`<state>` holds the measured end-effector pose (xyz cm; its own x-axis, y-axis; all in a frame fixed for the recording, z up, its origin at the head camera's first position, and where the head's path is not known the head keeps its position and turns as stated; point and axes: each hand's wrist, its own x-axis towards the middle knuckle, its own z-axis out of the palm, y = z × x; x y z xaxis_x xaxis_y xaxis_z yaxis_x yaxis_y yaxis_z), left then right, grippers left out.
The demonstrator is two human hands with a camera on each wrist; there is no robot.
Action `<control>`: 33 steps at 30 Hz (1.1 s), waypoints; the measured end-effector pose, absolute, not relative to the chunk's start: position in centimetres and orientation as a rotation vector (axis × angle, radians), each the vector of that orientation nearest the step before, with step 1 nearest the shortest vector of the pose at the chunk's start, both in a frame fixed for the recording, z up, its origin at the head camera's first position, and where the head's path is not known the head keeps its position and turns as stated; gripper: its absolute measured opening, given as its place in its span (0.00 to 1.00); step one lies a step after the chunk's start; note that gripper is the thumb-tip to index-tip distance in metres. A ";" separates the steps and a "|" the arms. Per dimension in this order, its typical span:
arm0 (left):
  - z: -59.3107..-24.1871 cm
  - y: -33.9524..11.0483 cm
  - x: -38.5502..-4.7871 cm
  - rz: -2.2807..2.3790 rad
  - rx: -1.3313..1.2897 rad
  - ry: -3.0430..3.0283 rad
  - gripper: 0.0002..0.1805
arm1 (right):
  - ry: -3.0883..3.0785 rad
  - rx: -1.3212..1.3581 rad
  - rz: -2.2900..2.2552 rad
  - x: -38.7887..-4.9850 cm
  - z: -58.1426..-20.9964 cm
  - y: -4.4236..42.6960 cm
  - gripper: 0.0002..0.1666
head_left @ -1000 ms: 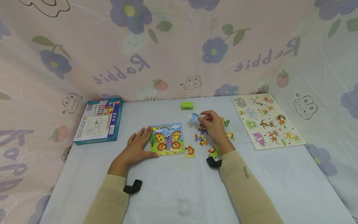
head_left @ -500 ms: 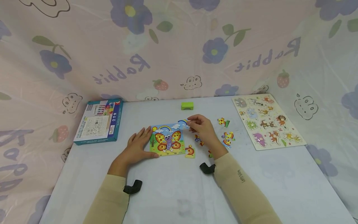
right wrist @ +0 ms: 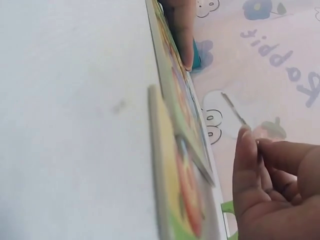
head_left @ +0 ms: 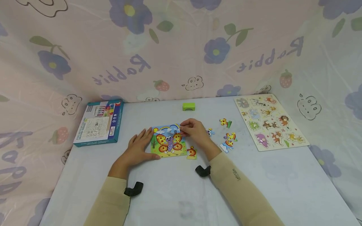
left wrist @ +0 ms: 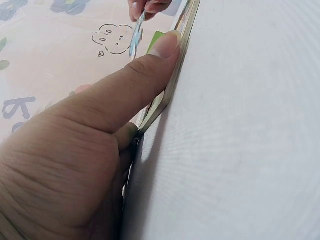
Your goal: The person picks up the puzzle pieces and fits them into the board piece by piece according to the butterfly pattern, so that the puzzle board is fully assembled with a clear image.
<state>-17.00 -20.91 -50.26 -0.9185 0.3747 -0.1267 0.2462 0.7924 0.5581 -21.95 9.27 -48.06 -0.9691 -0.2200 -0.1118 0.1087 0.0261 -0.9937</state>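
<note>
In the head view, a butterfly puzzle board [head_left: 169,146] lies on the table. My left hand [head_left: 137,146] rests along its left side with straight, spread fingers. Its thumb [left wrist: 150,62] lies on the board's near edge. Thumb and fingertips of my right hand [head_left: 196,133] pinch a rainbow puzzle piece [head_left: 176,128] over the board's upper right corner. In the right wrist view this puzzle piece [right wrist: 234,109] shows edge-on, raised apart from the board. Against the board's lower right edge lies a loose puzzle piece [head_left: 191,153] with a red and orange wing pattern.
Several loose puzzle pieces [head_left: 230,137] lie right of my right hand, partly overlapping. A green arched block [head_left: 188,106] stands at the back. An animal puzzle board [head_left: 268,122] lies at the right, and a teal-edged box [head_left: 99,124] at the left.
My right hand has moved left from the loose pieces, carrying the rainbow puzzle piece to the butterfly board's upper right corner. More loose pieces now show. My left hand stays in place.
</note>
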 end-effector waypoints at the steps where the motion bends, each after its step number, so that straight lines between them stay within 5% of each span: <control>1: -50.3 -20.9 -17.0 0.809 0.484 2.751 0.71 | 2.063 -0.114 -2.032 -22.1 -48.1 9.0 0.09; 18: -49.9 -20.9 -16.8 0.823 0.482 2.731 0.70 | 2.252 -0.205 -1.624 -23.2 -48.3 6.3 0.13; 33: -50.1 -21.1 -16.9 0.803 0.505 2.744 0.70 | 2.601 -0.979 -0.377 -20.7 -46.3 4.4 0.33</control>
<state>-16.93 -21.06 -50.14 -0.9120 0.3896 -0.1281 0.2591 0.7894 0.5565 -20.72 4.36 -46.26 -0.7068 -0.6738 -0.2154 -0.5851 0.7280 -0.3575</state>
